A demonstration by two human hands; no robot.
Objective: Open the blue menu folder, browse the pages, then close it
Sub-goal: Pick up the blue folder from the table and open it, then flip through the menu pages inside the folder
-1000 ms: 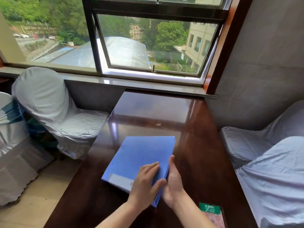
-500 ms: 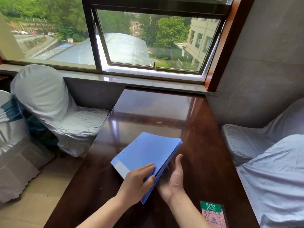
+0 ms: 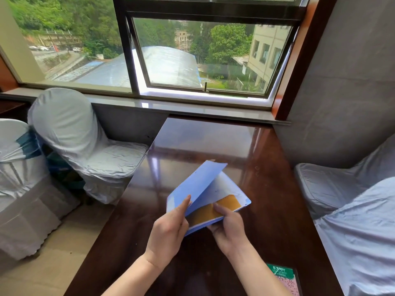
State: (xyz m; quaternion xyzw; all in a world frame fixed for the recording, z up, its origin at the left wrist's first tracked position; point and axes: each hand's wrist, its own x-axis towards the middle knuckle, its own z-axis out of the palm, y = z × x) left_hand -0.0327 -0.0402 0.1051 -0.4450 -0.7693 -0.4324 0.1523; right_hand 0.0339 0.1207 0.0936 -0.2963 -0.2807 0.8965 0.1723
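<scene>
The blue menu folder (image 3: 198,184) is partly open above the dark wooden table (image 3: 213,142). Its front cover stands raised and tilted to the left. Underneath shows a white page with an orange-brown band (image 3: 226,202). My left hand (image 3: 168,229) pinches the near edge of the raised cover, index finger lying along its outer face. My right hand (image 3: 228,227) holds the lower half of the folder from below, its thumb resting on the orange band of the page.
A green and pink card (image 3: 284,278) lies at the table's near right corner. White-covered chairs stand to the left (image 3: 70,135) and right (image 3: 352,199) of the table. The window sill (image 3: 181,107) and a grey wall border the far end.
The folder went from lying shut on the table to lifted and held in both hands. My left hand has swung the cover up and left, exposing the first page.
</scene>
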